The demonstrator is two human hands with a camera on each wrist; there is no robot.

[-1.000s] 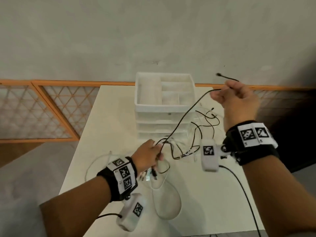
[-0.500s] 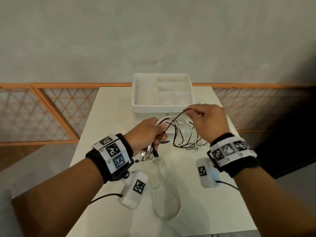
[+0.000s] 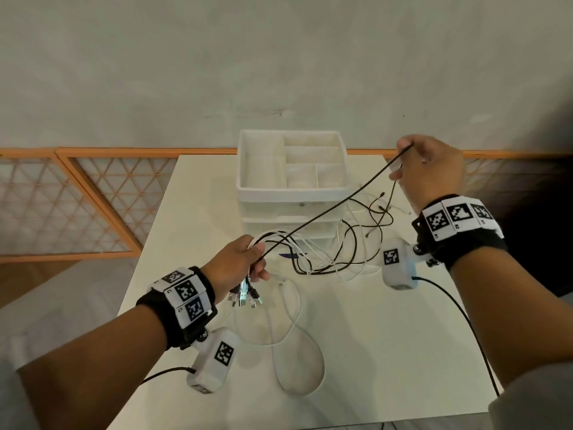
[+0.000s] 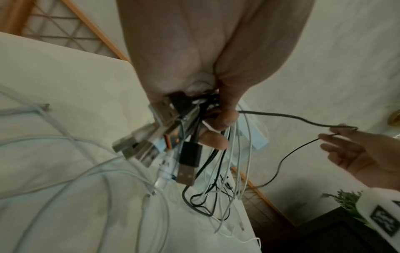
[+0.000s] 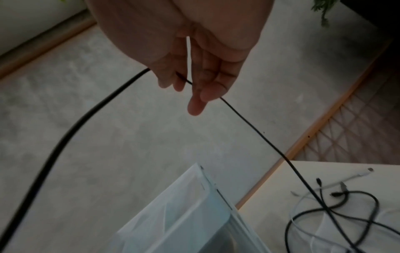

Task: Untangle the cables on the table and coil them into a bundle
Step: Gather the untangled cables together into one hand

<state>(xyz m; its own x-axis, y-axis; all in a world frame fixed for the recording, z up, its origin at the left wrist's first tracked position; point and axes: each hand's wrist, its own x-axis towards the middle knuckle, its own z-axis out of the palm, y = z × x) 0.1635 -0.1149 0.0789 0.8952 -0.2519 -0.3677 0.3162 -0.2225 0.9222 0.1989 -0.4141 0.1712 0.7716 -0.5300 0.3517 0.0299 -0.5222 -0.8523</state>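
Observation:
My left hand (image 3: 245, 262) grips a bunch of black and white cables just behind their USB plugs (image 3: 246, 297), which hang below the fist; the same plugs (image 4: 164, 143) fan out under the fingers in the left wrist view. One black cable (image 3: 322, 215) runs taut from that fist up to my right hand (image 3: 428, 169), raised at the right, where the fingers pinch it (image 5: 186, 80). Past the hand the cable drops to a loose tangle of black and white cables (image 3: 350, 243) on the white table (image 3: 387, 352).
A white drawer organiser (image 3: 291, 187) with open top compartments stands at the table's back middle, right behind the tangle. A white cable loop (image 3: 297, 352) lies on the table near me. An orange lattice rail (image 3: 77, 197) runs behind the table.
My right hand has moved from close beside the left hand up and to the right, drawing the black cable out taut. The left hand keeps its grip on the bunch of plugs.

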